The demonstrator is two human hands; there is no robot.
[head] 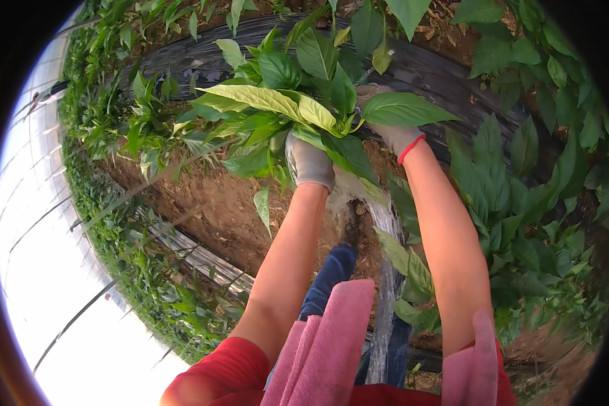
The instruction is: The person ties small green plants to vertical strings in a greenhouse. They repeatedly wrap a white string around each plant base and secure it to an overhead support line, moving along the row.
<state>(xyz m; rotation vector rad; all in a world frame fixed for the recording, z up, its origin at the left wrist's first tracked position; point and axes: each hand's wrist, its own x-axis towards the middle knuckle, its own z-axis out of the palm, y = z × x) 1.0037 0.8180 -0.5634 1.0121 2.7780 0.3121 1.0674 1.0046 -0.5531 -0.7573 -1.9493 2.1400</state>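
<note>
Both my hands wear grey knit gloves and reach into a leafy green plant (279,101) with broad pointed leaves. My left hand (309,160) is at the plant's lower left side, its fingers hidden under the leaves. My right hand (385,119), in a glove with a red cuff, is on the plant's right side, partly behind a large leaf. What either hand's fingers hold cannot be seen. A strip of clear plastic film (385,243) hangs down between my forearms.
Black plastic mulch (426,71) covers the bed under the plant. Brown soil (208,218) forms the path, where my jeans leg (330,279) shows. More leafy plants (517,243) stand at right. A pink towel (330,350) hangs before me. Thin lines cross the left side.
</note>
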